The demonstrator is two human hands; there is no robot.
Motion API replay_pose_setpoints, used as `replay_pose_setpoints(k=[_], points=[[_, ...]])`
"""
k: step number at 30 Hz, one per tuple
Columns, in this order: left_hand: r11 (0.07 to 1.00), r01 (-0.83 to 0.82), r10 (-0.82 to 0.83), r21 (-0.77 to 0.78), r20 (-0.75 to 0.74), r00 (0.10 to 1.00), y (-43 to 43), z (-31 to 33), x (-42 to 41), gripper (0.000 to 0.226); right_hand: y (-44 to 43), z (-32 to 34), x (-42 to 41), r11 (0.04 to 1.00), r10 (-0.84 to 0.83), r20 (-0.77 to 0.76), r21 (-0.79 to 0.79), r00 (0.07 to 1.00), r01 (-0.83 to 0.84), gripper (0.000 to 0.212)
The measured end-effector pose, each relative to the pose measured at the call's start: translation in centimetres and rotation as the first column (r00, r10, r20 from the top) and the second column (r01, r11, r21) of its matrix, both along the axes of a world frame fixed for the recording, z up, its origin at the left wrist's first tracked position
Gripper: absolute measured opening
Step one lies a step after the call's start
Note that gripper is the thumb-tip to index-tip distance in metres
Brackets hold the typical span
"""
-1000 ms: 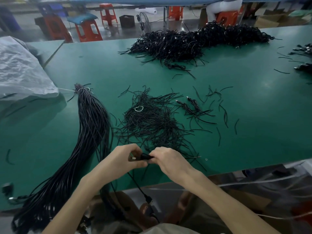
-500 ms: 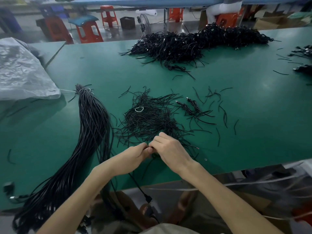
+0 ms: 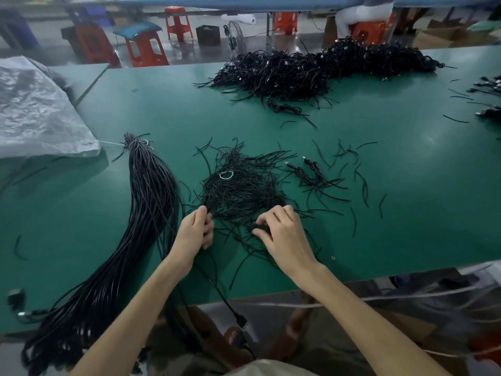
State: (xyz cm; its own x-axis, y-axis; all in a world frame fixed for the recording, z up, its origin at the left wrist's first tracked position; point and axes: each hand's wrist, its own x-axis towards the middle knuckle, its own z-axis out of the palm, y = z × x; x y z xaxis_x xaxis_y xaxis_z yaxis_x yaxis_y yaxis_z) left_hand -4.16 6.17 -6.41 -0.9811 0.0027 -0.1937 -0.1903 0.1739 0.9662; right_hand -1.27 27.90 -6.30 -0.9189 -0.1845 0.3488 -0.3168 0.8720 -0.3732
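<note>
Left hand (image 3: pixel 195 230): your fingers are curled in at the near-left edge of the tie pile (image 3: pixel 244 188), tips among its outer strands. A thin cable (image 3: pixel 217 289) runs out from under this hand, so you most likely keep it pinched there while you fetch a tie.
Right hand (image 3: pixel 286 236): your fingers are bent like a claw, thumb and forefinger closing on a dark clump at the pile's near edge. Whether that clump is a single tie or several, you cannot tell from here.
Cable: it trails from the pile's near side over the table (image 3: pixel 406 213) edge, its plug hanging below. Slack hanging off the edge keeps it out of the loose strands.
Tie pile: it lies just beyond both hands, central, so either hand can pick from it.
White ring (image 3: pixel 226 175): it rests on top of the pile, toward the far side.
Two tied cables (image 3: pixel 311 175): just right of the pile, apart from the loose strands.
Long bundle (image 3: pixel 147 207): left of the pile, bound at its far end, the supply you draw from.
Far heap (image 3: pixel 311 69): well beyond the pile, probably the finished pieces.
Plastic sack (image 3: pixel 35 109): far left of the pile.
</note>
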Motion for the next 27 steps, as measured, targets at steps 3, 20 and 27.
replay_pose_setpoints(k=[3,20,27], points=[[0.991,-0.043,0.043,0.124,0.000,0.999,-0.5,-0.2,0.0,0.037,-0.9,-0.3,0.3,0.998,0.022,0.140,-0.053,0.990,-0.015,0.027],[0.996,0.056,-0.052,0.067,-0.062,0.997,-0.5,-0.9,0.2,0.038,-2.9,0.1,-0.5,0.962,-0.021,0.354,-0.249,0.935,0.116,0.013],[0.994,0.038,-0.044,-0.104,-0.057,0.997,1.0,-0.7,0.0,0.038,-2.2,1.1,-0.8,0.894,-0.031,0.334,-0.412,0.942,0.175,0.014]])
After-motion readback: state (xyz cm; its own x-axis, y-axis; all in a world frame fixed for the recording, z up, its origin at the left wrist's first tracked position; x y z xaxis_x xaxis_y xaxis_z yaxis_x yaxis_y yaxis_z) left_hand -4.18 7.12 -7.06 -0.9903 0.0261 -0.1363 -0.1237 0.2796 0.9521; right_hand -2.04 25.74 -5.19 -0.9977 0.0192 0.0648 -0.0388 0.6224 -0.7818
